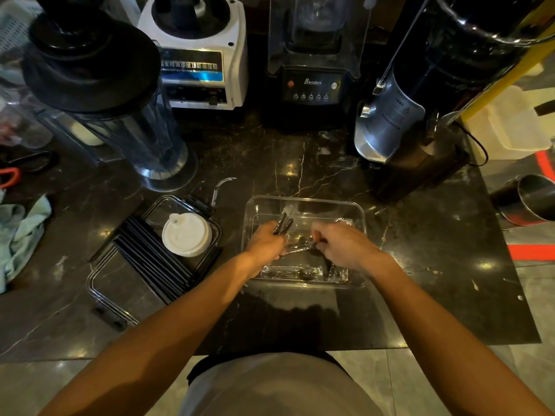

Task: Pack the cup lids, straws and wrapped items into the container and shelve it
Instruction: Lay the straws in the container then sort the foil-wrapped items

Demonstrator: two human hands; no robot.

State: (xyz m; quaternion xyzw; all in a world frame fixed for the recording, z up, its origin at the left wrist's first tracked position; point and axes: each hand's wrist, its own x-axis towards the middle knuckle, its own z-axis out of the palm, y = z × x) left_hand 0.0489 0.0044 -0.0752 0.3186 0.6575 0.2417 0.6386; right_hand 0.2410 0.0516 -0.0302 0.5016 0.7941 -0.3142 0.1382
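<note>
While both hands are held inside the clear container (304, 202) on the dark marble counter (420, 265), wrapped items (283, 225) are grasped in the left hand (264, 240) and another wrapped piece (300, 247) is pinched by the right hand (345, 244). To the left, white cup lids (186, 234) and black straws (150, 256) are seen lying on the container lid (99, 283)

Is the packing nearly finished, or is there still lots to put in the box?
Just started. A few clear-wrapped items already lie in the clear rectangular plastic container. The left hand and right hand are inside it, each holding another wrapped piece. The stack of white cup lids and the row of black straws wait outside on the clear container lid. Then shelving.
</note>
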